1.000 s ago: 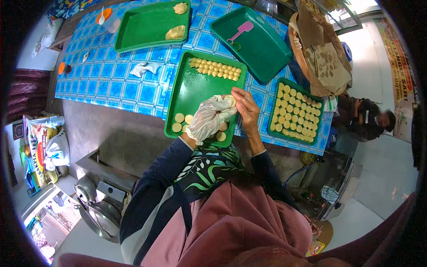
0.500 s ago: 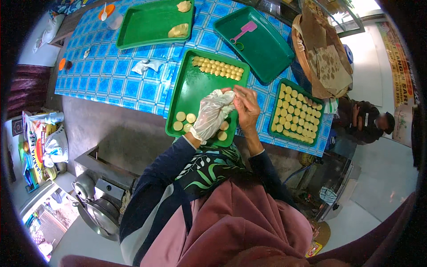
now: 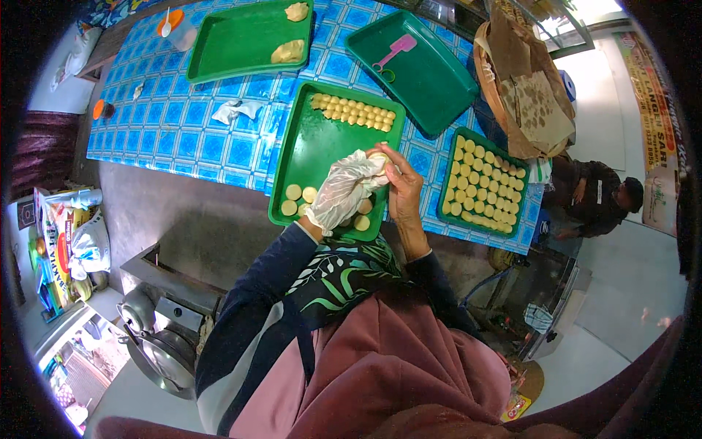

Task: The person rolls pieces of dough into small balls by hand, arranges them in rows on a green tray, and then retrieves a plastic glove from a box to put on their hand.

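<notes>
Gently now: the gloved left hand [image 3: 344, 192] and bare right hand [image 3: 401, 192] close together around one pale dough piece [image 3: 378, 156] above the near green tray [image 3: 314, 157]; press evenly, keeping it round.

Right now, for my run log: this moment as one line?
left hand: gloved, on dough piece | right hand: bare, holding it | under: green tray

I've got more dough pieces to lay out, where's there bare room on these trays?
The near tray is bare in its middle, between the far rows of dough balls and the near flat discs. The pink cutter's tray is mostly bare. The right tray is packed full.
</notes>
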A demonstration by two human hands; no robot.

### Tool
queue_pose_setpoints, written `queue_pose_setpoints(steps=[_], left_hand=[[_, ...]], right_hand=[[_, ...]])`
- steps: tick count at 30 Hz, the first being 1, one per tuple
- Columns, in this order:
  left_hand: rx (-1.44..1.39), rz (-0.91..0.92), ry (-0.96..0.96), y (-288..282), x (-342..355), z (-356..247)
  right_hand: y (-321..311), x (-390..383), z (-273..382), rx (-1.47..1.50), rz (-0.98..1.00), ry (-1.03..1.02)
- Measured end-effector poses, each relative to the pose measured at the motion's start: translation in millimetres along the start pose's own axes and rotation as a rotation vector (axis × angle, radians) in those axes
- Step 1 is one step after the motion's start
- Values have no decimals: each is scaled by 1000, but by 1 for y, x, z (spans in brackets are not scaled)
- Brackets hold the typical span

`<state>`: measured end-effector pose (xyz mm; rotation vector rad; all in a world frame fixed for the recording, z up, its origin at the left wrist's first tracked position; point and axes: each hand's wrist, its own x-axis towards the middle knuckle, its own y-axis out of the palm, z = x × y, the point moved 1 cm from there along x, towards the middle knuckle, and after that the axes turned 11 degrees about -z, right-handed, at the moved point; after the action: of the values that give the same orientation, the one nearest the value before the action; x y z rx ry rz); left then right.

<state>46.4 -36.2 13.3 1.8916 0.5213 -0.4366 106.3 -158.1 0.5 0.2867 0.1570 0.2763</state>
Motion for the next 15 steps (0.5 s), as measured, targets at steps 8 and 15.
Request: queue_pose_setpoints(steps=[8, 15], left_hand=[[282, 34, 189, -2, -7, -2], [9, 29, -36, 6, -4, -1]], right_hand=[[-1, 5, 28, -866, 67, -864], [-24, 23, 3, 193, 155, 233]])
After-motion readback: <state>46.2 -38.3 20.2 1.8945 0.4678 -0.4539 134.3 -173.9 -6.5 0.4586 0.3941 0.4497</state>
